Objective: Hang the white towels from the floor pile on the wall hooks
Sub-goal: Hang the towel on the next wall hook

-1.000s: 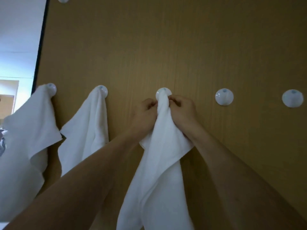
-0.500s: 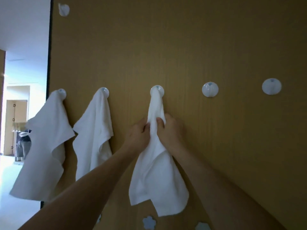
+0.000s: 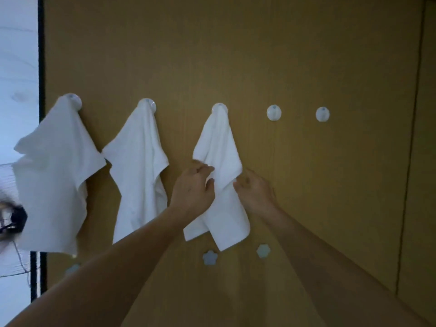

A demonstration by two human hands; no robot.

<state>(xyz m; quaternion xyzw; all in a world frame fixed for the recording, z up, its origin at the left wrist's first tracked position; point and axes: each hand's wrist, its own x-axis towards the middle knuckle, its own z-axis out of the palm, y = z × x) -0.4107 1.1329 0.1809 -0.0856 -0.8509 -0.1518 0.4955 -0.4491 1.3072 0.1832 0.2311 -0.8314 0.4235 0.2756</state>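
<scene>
Both bare forearms raised toward the brown wooden wall panel [image 3: 306,67]. Left hand [image 3: 192,188] with fingers loosely extended, touching the left fold of the third white cloth towel [image 3: 220,185], gripping nothing. Right hand [image 3: 256,192] relaxed and open against its right edge. Towel hanging from the third round white wall hook [image 3: 220,107]; two bare round white hooks [image 3: 274,112] just right.

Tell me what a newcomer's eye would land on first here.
Three white towels hang in a row from round hooks on the brown wood wall, the third towel between the left hand and right hand, both at its edges. To its right, two bare hooks stand out white.
</scene>
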